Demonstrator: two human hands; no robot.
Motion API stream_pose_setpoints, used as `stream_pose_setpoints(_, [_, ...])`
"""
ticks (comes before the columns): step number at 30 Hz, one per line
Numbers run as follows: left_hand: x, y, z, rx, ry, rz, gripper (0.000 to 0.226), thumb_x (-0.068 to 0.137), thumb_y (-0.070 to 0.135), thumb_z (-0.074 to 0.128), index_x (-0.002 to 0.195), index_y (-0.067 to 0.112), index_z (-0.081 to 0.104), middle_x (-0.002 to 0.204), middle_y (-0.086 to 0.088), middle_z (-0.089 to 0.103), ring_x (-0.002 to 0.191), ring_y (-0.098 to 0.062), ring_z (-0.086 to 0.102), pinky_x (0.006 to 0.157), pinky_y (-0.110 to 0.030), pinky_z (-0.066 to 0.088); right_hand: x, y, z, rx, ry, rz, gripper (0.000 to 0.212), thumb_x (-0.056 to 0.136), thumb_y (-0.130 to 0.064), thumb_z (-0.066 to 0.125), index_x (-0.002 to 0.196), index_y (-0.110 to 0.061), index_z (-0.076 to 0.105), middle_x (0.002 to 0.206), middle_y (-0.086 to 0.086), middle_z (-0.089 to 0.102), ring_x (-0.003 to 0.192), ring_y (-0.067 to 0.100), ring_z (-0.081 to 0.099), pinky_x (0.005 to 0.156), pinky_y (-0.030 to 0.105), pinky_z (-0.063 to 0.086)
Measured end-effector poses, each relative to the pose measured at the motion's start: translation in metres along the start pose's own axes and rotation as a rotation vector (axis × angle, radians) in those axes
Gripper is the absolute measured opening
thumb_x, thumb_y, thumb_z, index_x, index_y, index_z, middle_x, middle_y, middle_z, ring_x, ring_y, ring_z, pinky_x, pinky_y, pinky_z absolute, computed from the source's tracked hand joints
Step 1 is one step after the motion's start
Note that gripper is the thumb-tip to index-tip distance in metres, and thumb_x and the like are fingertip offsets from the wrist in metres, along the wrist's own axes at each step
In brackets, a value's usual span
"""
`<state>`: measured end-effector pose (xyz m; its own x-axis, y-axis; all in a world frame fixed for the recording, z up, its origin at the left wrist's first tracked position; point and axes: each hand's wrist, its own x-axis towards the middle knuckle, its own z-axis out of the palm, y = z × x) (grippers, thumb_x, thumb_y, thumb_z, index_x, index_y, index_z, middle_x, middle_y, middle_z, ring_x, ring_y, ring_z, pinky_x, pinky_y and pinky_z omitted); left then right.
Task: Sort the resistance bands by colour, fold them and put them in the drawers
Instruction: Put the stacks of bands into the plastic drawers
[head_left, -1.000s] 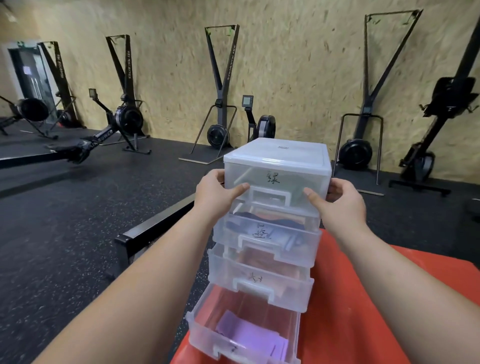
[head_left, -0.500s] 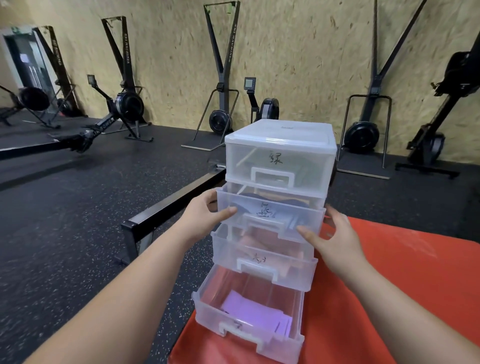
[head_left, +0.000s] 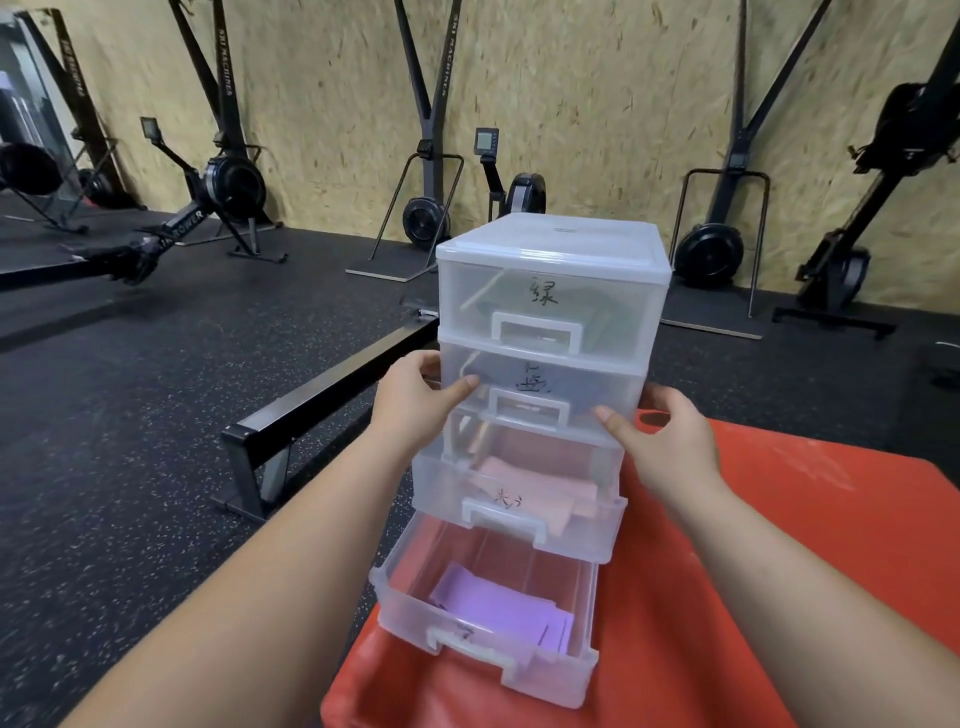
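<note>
A clear plastic drawer unit with four drawers stands on a red mat. The top drawer is closed with a green band inside. The second drawer, holding a dark blue band, sits pushed in. My left hand presses its front left corner with the thumb, and my right hand touches its front right corner. The third drawer stands partly out with a pink band. The bottom drawer is pulled far out and holds a folded purple band.
A black metal frame lies on the dark rubber floor left of the drawers. Ski machines and rowers stand along the chipboard wall behind. The red mat stretches to the right and toward me.
My hands dropped from the top drawer to the second one and pushed it in. The top drawer now sits closed.
</note>
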<state>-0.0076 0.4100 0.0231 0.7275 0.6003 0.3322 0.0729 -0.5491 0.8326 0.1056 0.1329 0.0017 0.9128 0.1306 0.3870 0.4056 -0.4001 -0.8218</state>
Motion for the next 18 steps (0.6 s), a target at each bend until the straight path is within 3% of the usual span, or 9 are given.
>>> stream_pose_setpoints(4, [-0.030, -0.025, -0.016, -0.149, -0.141, -0.004, 0.090, 0.077, 0.061, 0.087, 0.153, 0.026, 0.053, 0.140, 0.015, 0.062, 0.125, 0.000, 0.062, 0.104, -0.029, 0.049, -0.042, 0.011, -0.012, 0.109, -0.166, -0.068, 0.075, 0.076, -0.055, 0.086, 0.140, -0.037, 0.052, 0.137, -0.012, 0.056, 0.119, -0.003, 0.057, 0.097, 0.029, 0.048])
stream_pose_setpoints(6, [-0.048, -0.050, -0.023, -0.204, -0.199, -0.021, 0.101, 0.069, 0.061, 0.090, 0.156, 0.030, 0.049, 0.146, 0.020, 0.059, 0.129, 0.005, 0.059, 0.107, -0.026, 0.047, -0.066, 0.028, -0.012, 0.116, -0.273, -0.087, 0.098, 0.066, -0.064, 0.088, 0.149, -0.041, 0.043, 0.141, -0.017, 0.048, 0.129, -0.003, 0.051, 0.100, 0.027, 0.046])
stream_pose_setpoints(8, [-0.062, -0.072, -0.026, -0.184, -0.275, -0.071, 0.105, 0.066, 0.056, 0.094, 0.157, 0.030, 0.047, 0.147, 0.021, 0.057, 0.130, 0.004, 0.059, 0.110, -0.030, 0.049, -0.081, 0.048, -0.007, 0.056, -0.329, -0.046, 0.126, 0.052, -0.078, 0.085, 0.159, -0.036, 0.034, 0.150, -0.017, 0.041, 0.138, 0.003, 0.046, 0.108, 0.032, 0.046])
stream_pose_setpoints(10, [-0.067, -0.088, -0.024, -0.145, -0.327, -0.109, 0.106, 0.070, 0.045, 0.098, 0.159, 0.025, 0.044, 0.146, 0.016, 0.062, 0.128, 0.001, 0.063, 0.111, -0.036, 0.052, -0.084, 0.062, -0.001, -0.001, -0.328, -0.014, 0.139, 0.045, -0.091, 0.077, 0.161, -0.030, 0.032, 0.156, -0.012, 0.039, 0.142, 0.010, 0.044, 0.113, 0.042, 0.046])
stream_pose_setpoints(12, [-0.065, -0.090, -0.021, -0.117, -0.329, -0.102, 0.100, 0.075, 0.041, 0.096, 0.159, 0.022, 0.045, 0.140, 0.013, 0.068, 0.124, 0.000, 0.066, 0.110, -0.040, 0.054, -0.078, 0.066, 0.004, -0.011, -0.308, -0.004, 0.134, 0.047, -0.090, 0.078, 0.158, -0.030, 0.035, 0.153, -0.010, 0.043, 0.140, 0.014, 0.046, 0.112, 0.046, 0.047])
stream_pose_setpoints(18, [-0.036, -0.081, 0.001, -0.026, -0.324, -0.038, 0.065, 0.077, 0.049, 0.086, 0.137, 0.036, 0.064, 0.118, 0.017, 0.078, 0.110, -0.008, 0.074, 0.103, -0.047, 0.058, -0.053, 0.062, 0.015, -0.042, -0.160, 0.001, 0.076, 0.071, -0.040, 0.094, 0.137, -0.026, 0.060, 0.121, -0.005, 0.058, 0.114, 0.017, 0.060, 0.101, 0.042, 0.052])
